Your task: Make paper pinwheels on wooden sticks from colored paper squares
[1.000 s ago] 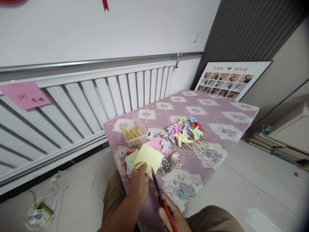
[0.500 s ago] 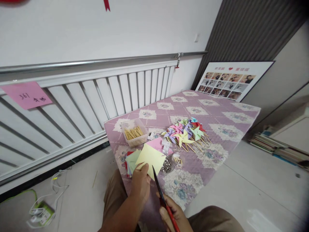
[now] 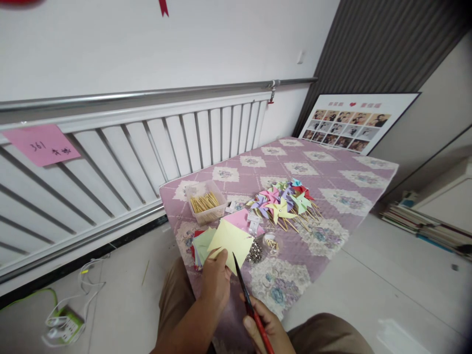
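Note:
My left hand (image 3: 216,275) pinches a square sheet of yellow paper (image 3: 232,241) by its near edge, thumb on top. In my right hand (image 3: 267,324) is a pair of scissors (image 3: 248,299) with red handles and dark blades. The blade tips lie over the near right part of the yellow paper; the blades look closed or nearly so. Beneath and left of that sheet is a stack of coloured paper squares (image 3: 202,244), green and red among them. Just beyond it lies pink paper (image 3: 239,220). Small metal pieces (image 3: 254,250) are heaped at the sheet's right corner.
A clear plastic box (image 3: 206,216) of thin wooden sticks stands behind the paper. Finished paper pinwheels (image 3: 282,204) on sticks lie to the right. A small cup (image 3: 272,243) holds pale short pieces. The patterned tablecloth (image 3: 313,196) covers the table, with a radiator (image 3: 177,142) along its left.
Almost nothing differs. Both hands, the yellow paper and the scissors stay in nearly the same place.

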`<state>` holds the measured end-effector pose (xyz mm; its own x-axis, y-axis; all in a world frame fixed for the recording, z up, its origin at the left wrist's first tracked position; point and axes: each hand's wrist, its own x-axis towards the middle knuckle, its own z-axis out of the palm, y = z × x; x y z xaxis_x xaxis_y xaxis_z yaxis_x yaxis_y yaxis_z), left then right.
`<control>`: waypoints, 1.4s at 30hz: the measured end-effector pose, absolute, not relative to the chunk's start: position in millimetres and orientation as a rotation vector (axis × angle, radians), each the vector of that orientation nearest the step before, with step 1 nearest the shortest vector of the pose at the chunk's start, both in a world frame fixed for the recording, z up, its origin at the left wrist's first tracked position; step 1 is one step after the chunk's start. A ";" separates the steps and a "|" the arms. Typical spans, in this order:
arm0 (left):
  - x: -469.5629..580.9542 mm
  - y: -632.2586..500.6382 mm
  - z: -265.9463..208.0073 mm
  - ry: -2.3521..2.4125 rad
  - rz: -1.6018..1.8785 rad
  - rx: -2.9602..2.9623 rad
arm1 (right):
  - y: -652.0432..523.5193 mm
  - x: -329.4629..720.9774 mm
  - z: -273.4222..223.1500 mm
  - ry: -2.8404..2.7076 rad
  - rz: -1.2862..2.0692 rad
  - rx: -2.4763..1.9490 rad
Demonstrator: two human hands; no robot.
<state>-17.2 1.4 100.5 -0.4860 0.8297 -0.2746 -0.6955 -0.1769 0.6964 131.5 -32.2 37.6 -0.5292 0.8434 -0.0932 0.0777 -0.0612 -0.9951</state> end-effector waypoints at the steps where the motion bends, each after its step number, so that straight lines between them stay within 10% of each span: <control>1: -17.2 1.3 100.7 0.979 1.845 0.198 | -31.9 131.8 34.9 -1.631 1.662 -0.983; 42: -17.7 2.1 93.7 0.934 1.849 0.188 | -27.9 135.7 36.0 -1.702 1.702 -0.849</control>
